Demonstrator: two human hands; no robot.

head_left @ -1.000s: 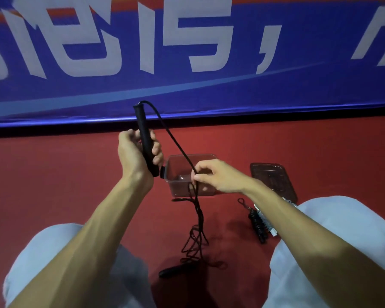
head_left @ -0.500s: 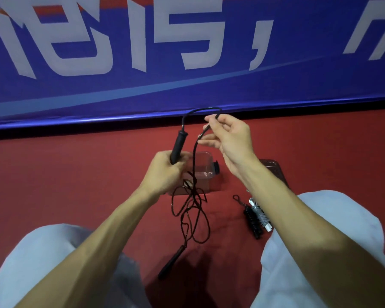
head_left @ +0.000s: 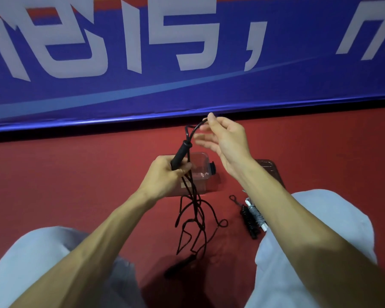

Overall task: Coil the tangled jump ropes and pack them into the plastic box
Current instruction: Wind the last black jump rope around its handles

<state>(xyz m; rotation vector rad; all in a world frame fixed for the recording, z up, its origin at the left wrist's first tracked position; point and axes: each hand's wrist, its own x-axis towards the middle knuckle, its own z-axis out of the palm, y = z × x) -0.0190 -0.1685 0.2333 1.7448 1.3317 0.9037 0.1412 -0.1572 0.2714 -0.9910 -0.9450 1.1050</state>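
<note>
Over red floor (head_left: 76, 185), below blue banner (head_left: 142, 90): left hand (head_left: 162, 176) grips rope handle (head_left: 181, 153); right hand (head_left: 227, 138) pinches cord (head_left: 196, 127); plastic box (head_left: 201, 165) behind.

One head-worn wide-angle view, facing forward and down: left hand (head_left: 162, 175) and right hand (head_left: 228, 141) near, red floor (head_left: 76, 174) beyond them, blue banner (head_left: 298, 85) across the top.

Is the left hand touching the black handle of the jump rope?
Touching. The head view shows the left hand with its fingers curled round the lower part of the black handle.
</note>
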